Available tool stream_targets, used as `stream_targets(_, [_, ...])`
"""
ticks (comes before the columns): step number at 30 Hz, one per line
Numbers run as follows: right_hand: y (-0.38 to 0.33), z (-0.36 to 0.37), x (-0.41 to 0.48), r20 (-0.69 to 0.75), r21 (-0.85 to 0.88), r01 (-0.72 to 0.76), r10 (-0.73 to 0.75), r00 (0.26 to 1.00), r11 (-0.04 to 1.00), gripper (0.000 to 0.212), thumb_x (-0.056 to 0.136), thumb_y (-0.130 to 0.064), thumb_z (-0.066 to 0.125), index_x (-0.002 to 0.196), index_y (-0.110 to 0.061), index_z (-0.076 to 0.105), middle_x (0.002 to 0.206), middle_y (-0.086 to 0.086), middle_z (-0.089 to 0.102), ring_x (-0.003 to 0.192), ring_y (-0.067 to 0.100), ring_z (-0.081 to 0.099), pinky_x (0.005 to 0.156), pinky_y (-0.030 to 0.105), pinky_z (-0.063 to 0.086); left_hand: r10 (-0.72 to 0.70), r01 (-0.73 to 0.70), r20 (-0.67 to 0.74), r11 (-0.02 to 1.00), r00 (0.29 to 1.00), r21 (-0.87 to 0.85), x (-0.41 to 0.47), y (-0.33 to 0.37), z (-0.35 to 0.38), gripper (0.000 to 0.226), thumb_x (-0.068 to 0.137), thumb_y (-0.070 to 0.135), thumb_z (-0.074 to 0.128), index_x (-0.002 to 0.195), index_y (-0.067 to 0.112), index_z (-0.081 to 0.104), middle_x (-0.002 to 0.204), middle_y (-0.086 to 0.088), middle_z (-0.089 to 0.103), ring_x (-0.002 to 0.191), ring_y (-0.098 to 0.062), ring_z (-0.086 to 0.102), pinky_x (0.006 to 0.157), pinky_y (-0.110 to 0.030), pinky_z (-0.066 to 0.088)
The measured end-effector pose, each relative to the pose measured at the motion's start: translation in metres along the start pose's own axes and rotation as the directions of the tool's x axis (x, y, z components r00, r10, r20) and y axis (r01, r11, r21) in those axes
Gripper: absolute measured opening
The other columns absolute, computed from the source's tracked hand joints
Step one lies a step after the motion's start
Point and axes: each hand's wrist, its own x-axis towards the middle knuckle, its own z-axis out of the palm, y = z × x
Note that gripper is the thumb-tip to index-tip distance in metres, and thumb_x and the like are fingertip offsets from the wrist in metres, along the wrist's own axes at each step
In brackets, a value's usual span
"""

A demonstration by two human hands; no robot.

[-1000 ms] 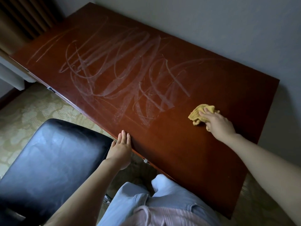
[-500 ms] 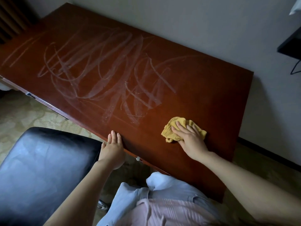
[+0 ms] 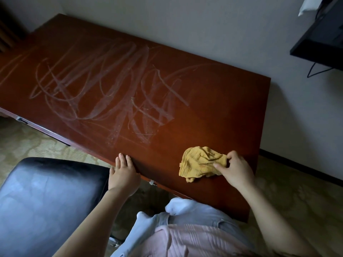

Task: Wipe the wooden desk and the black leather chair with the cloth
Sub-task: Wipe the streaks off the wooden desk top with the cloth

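Nearest the camera: the person's pink top (image 3: 194, 242) & pale blue jeans (image 3: 196, 214), close against the near edge of the surface (image 3: 219, 112). To the left, nr that same edge, is the black leather chair (image 3: 46, 201). Its seat is glossy w/ pale reflections, and it stands on patterned carpet (image 3: 300, 193).

The left hand (image 3: 123, 173) lies flat on the near edge, fingers straight & together, holding nothing. Its wrist is just beside the chair's right side.

Further right, nr the near right corner, the yellow cloth (image 3: 200, 162) sits crumpled on the surface. The right hand (image 3: 236, 169) pinches its right end btwn thumb & curled fingers; the rest of the cloth spreads out to the left of that hand. The wood round the cloth is dark & shiny w/ a warm glow.

Beyond, across the middle & left of the surface, pale looping streaks (image 3: 104, 89) criss-cross the wood. The far edge runs along a pale wall (image 3: 185, 21). At top right a black flat object (image 3: 323, 34) is on the wall w/ a thin cable (image 3: 315, 70) hanging under it; can't tell what it is.
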Motion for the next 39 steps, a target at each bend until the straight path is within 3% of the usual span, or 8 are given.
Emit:
stream_targets(7, [-0.015,0.02,0.0,-0.016,0.412,-0.171,0.194,0.981,0.895,0.047,0.078,-0.021,0.076,0.112,-0.011,0.046,0.11,0.012,0.063,0.091,0.025,0.06,0.069,0.026,0.044,0.063,-0.065,-0.152,0.998,0.986,-0.005,-0.006,0.004,0.007,0.06,0.099,0.031,0.035,0.151,0.011,0.014,0.16,-0.016,-0.005,0.148,-0.028,-0.005,0.119,-0.044,0.005])
stream_targets(11, [-0.024,0.002,0.01,-0.116,0.542,-0.055,0.14,0.983,0.838,0.039,0.079,-0.009,0.072,0.111,-0.014,0.05,0.109,0.01,0.064,0.091,0.02,0.059,0.075,0.026,0.043,0.139,-0.141,-0.176,0.99,0.975,-0.001,-0.005,0.013,0.003,0.055,0.098,0.031,0.038,0.149,0.016,0.024,0.16,-0.012,-0.003,0.148,-0.027,-0.005,0.119,-0.043,0.004])
stream_targets(14, [-0.033,-0.034,0.024,-0.339,0.436,0.163,-0.006,0.941,0.885,0.034,0.082,-0.009,0.069,0.112,-0.016,0.054,0.11,0.006,0.063,0.097,0.023,0.06,0.078,0.031,0.047,0.183,-0.185,-0.164,0.983,0.969,-0.001,-0.002,0.019,-0.002,0.053,0.098,0.03,0.037,0.149,0.018,0.026,0.161,-0.011,-0.002,0.148,-0.027,-0.004,0.119,-0.043,0.002])
stream_targets(19, [-0.047,-0.079,0.044,-0.614,0.032,0.445,-0.333,0.715,0.895,0.032,0.082,-0.01,0.069,0.111,-0.016,0.058,0.105,0.003,0.062,0.086,0.018,0.059,0.062,0.025,0.044,0.216,-0.215,-0.144,0.976,0.966,0.026,0.002,0.029,-0.003,0.055,0.099,0.03,0.037,0.151,0.018,0.022,0.161,-0.009,0.0,0.147,-0.033,-0.009,0.118,-0.048,-0.002])
stream_targets(23, [-0.047,-0.053,0.049,-0.43,-0.095,0.44,-0.436,0.791,0.893,0.035,0.083,-0.011,0.067,0.114,-0.022,0.059,0.111,0.002,0.061,0.093,0.025,0.061,0.066,0.034,0.053,0.235,-0.233,-0.131,0.972,0.963,0.028,0.004,0.034,0.001,0.057,0.099,0.032,0.038,0.152,0.02,0.019,0.161,-0.007,0.001,0.147,-0.033,-0.01,0.118,-0.048,-0.003])
stream_targets(27, [-0.035,-0.001,0.042,-0.248,0.188,0.347,-0.298,0.922,0.919,0.034,0.078,-0.013,0.073,0.108,-0.026,0.064,0.098,-0.006,0.065,0.09,0.02,0.061,0.071,0.027,0.047,0.256,-0.254,-0.142,0.967,0.956,0.03,0.005,0.03,0.003,0.055,0.099,0.032,0.039,0.151,0.022,0.023,0.161,-0.005,0.003,0.147,-0.032,-0.009,0.119,-0.049,-0.001])
stream_targets(33, [-0.004,-0.008,0.062,-0.336,0.228,0.142,-0.059,0.94,0.963,0.044,0.084,-0.017,0.068,0.125,-0.022,0.053,0.115,0.002,0.06,0.098,0.022,0.06,0.073,0.036,0.052,0.313,-0.317,-0.174,0.949,0.934,0.006,0.006,0.033,0.003,0.052,0.098,0.029,0.043,0.149,0.025,0.029,0.161,-0.002,0.006,0.148,-0.029,-0.006,0.118,-0.049,-0.001])
stream_targets(39, [-0.005,-0.003,0.065,-0.252,-0.018,0.372,-0.364,0.897,0.928,0.046,0.089,-0.022,0.061,0.134,-0.02,0.049,0.136,0.005,0.048,0.123,0.026,0.044,0.091,0.037,0.046,0.422,-0.423,-0.11,0.906,0.9,0.01,0.011,0.05,0.005,0.059,0.099,0.029,0.041,0.152,0.025,0.016,0.161,0.002,-0.006,0.147,-0.019,-0.013,0.118,-0.04,-0.007])
